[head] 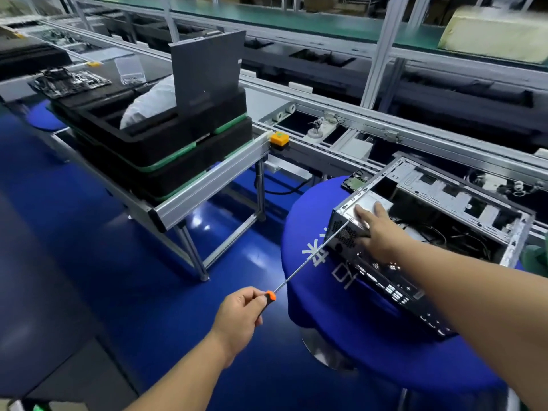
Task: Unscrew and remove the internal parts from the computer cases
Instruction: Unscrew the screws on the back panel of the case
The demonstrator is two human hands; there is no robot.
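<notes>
An open computer case [439, 221] lies on its side on a round counter draped in blue cloth [314, 221], its rear port panel turned toward the person and its open side facing up, showing bare metal bays and a tangle of dark cables inside. The right hand [382, 232] reaches over the case's near corner with fingers stretched out flat, pressing on the top edge of the silver box set into that corner. The left hand [240, 318], well short of the case and lower down, is curled tight around the orange-and-black handle of a long screwdriver [308, 262]; its thin shaft runs up and across to the case, the tip meeting the rear panel at that same corner, just beside the right hand's fingers. Beyond the case runs a grey conveyor frame [326, 102] with an orange button box [279, 140] on its rail. Farther from the case along that line, a stack of black foam trays [166, 149] holds an upright grey panel [207, 66] and a white bag [148, 108]. A bare circuit board [69, 80] lies past the trays. The floor [89, 232] is glossy blue.
</notes>
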